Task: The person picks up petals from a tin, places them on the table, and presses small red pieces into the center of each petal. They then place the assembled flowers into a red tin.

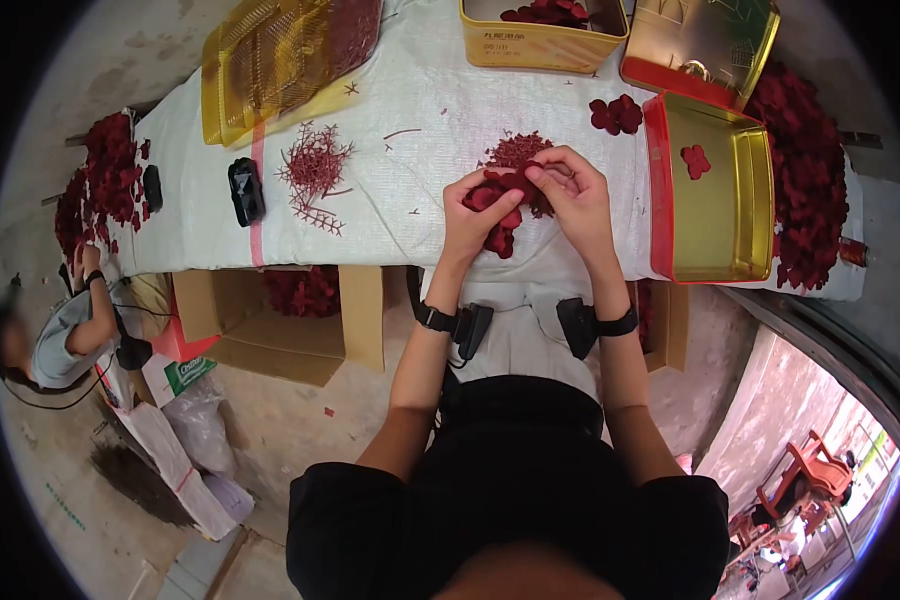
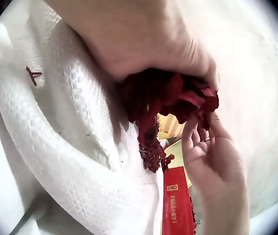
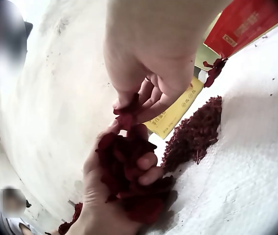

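My left hand (image 1: 462, 222) holds a bunch of dark red flower petals (image 3: 124, 166), with its fingers curled round them. At the top of that bunch, my right hand (image 1: 582, 205) pinches a red petal piece (image 3: 127, 117) between thumb and fingers. Both hands meet over the white woven cloth (image 1: 410, 110). Just beyond them lies a small heap of fine dark red bits (image 1: 515, 148), partly hidden by the hands. Right of the right hand, a red and gold tin (image 1: 710, 245) lies open with one red flower piece (image 1: 696, 161) in it.
Red petals (image 1: 616, 114) lie beside the tin, and a petal heap (image 1: 810, 190) beyond it. A yellow tin (image 1: 545, 50) stands at the back. Leftward are branched red stems (image 1: 313, 165), a black device (image 1: 245, 192) and an amber plastic tray (image 1: 270, 75). Another person (image 1: 70, 340) works far left.
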